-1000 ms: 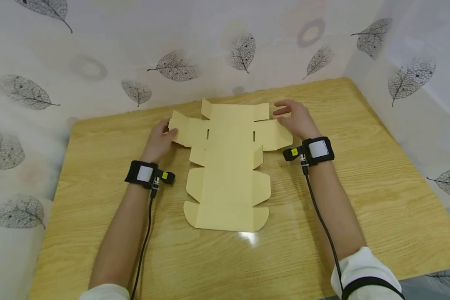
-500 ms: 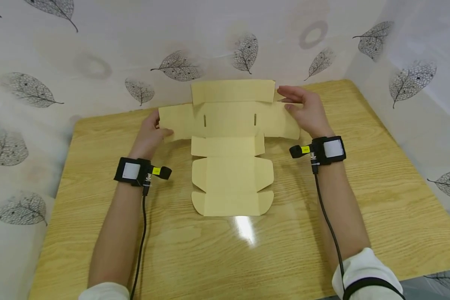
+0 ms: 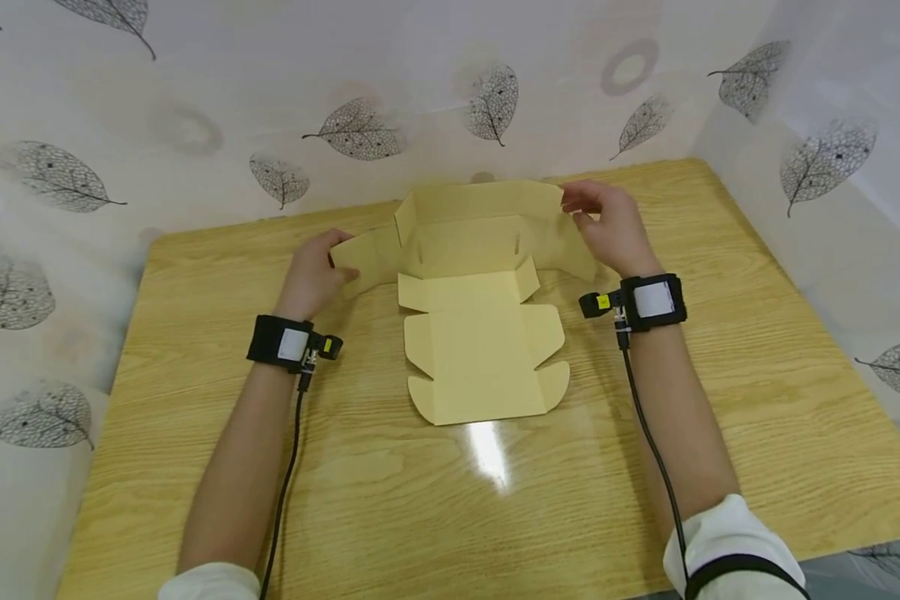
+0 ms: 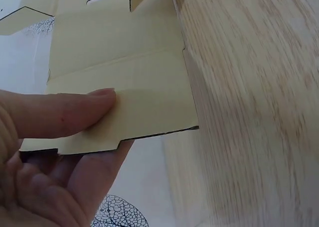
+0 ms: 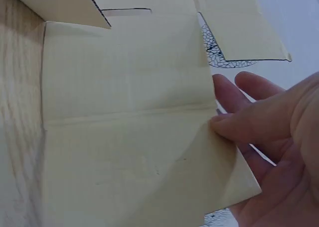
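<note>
A flat-cut yellow cardboard box [image 3: 480,350] lies in the middle of the table, its near panels flat and its far panels folded up. My left hand [image 3: 313,275] pinches the end of its left side flap [image 3: 375,257]; in the left wrist view the thumb [image 4: 75,110] lies on the card's face, fingers behind. At the other side my right hand [image 3: 613,229] holds the upper edge of the right side flap [image 3: 566,242]. The right wrist view shows the thumb [image 5: 234,127] at that edge with fingers behind it. Two slots mark the raised panel.
The wood-grain table [image 3: 390,508] runs back to a wall cover with leaf prints [image 3: 363,129]. Both wrists wear black straps with small cameras, and a cable [image 3: 288,467] trails along each forearm.
The box's far panels have been tilted up from the table, and the far end panel now leans inward with its small side flaps folded. The near part has shifted slightly right and away.
</note>
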### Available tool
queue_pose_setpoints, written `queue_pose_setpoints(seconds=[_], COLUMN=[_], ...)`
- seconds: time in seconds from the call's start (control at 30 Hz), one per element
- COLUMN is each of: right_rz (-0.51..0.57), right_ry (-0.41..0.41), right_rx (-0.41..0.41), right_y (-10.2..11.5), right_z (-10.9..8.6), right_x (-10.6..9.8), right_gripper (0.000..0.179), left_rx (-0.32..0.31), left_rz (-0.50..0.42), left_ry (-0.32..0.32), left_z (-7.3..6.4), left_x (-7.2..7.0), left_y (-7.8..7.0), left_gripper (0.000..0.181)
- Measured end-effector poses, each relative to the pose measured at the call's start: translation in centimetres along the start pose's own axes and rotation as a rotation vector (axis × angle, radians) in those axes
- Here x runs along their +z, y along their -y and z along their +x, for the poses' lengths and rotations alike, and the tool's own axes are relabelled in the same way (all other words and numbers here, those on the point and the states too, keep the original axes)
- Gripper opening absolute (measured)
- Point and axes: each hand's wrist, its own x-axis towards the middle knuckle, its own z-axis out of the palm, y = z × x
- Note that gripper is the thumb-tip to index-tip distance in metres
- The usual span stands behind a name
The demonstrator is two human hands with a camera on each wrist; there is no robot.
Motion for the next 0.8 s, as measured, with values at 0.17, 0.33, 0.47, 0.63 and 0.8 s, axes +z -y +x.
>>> queue_pose_setpoints(seconds=[0.17,0.33,0.47,0.63,0.8], right_rz=[0.005,-0.114,-0.292,-0.28,-0.24], right_ry=[-0.193,-0.102,0.075,0.122,0.221], right_rx=[-0.159,-0.36,-0.382,-0.372,-0.338], right_y=[3.0,7.1,8.4,8.5,8.6], right_z=[-0.8,-1.4,-2.0,-2.1,-2.0], right_x=[0.2,2.1,4.1,5.1,5.0], right_gripper=[0.053,0.047,0.046,0.038,0.026], left_rx=[0.018,0.038,0.035,0.025,0.063], left_rz=[-0.031,-0.073,-0.065,-0.019,0.05], left_ry=[-0.019,-0.028,0.001,0.064,0.068], left_z=[0.0,0.0,0.0,-0.1,-0.3], left_x=[0.8,1.3,1.5,1.0,0.7], left_y=[-0.1,-0.1,-0.2,-0.4,-1.2], left_gripper=[0.048,0.045,0.045,0.052,0.062])
